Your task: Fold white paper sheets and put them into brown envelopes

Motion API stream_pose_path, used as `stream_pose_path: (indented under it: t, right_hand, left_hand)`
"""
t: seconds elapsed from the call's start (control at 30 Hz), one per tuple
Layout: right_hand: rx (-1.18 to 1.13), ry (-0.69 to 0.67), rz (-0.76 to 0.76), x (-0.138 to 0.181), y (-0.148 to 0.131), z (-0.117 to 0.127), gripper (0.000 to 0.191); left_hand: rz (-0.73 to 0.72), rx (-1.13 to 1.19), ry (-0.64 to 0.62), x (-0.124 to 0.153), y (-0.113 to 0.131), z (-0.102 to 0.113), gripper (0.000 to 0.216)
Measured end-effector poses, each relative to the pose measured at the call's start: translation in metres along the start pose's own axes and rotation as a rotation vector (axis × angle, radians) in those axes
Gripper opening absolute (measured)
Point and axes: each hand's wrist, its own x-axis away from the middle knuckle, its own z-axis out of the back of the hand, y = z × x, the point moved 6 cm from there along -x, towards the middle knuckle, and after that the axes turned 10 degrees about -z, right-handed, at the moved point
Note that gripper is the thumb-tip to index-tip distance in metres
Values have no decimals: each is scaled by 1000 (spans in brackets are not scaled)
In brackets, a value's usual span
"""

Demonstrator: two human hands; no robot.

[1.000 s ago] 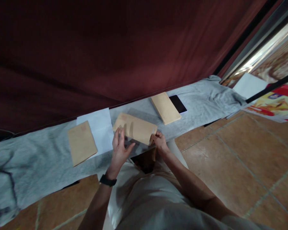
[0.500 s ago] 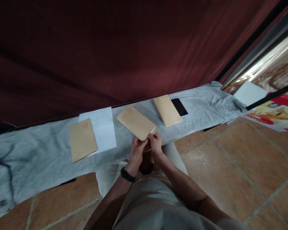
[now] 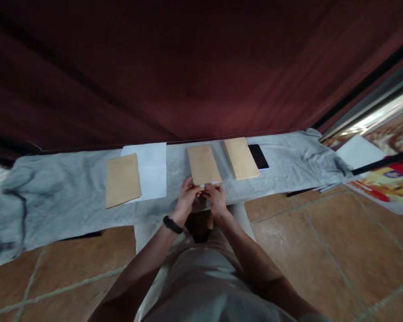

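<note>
A brown envelope (image 3: 203, 164) lies on the grey cloth (image 3: 63, 197) straight ahead of me, its near end showing a thin white strip. My left hand (image 3: 186, 197) and my right hand (image 3: 215, 197) meet at that near end, fingers pinched on the envelope's edge. A black band sits on my left wrist. Another brown envelope (image 3: 122, 180) lies to the left, partly over a white sheet (image 3: 152, 172). To the right sits a small stack of brown envelopes (image 3: 241, 158).
A dark phone or tablet (image 3: 259, 156) lies beside the stack on the right. A dark red curtain (image 3: 188, 67) hangs behind the cloth-covered ledge. Brown floor tiles (image 3: 339, 250) spread to the right, with a white sheet (image 3: 359, 151) and colourful printed material (image 3: 389, 188) at far right.
My left hand came off the envelope's middle and joined the right hand at its near end. The envelope turned from slanted to pointing straight away from me.
</note>
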Motion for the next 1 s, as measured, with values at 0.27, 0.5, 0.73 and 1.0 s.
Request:
stream_pose_path:
  t: [0.27, 0.5, 0.73, 1.0]
  right_hand:
    - [191, -94, -39, -6, -3, 6, 25]
    - [436, -59, 175, 7, -20, 41, 18]
    - [1170, -118, 968, 30, -53, 20, 31]
    - [1463, -261, 1050, 16, -32, 15, 39]
  left_hand:
    - [49, -178, 53, -20, -4, 13, 65]
    - [42, -246, 64, -23, -8, 14, 69]
    - [27, -293, 59, -24, -8, 15, 67]
    - [52, -301, 63, -29, -16, 20, 64]
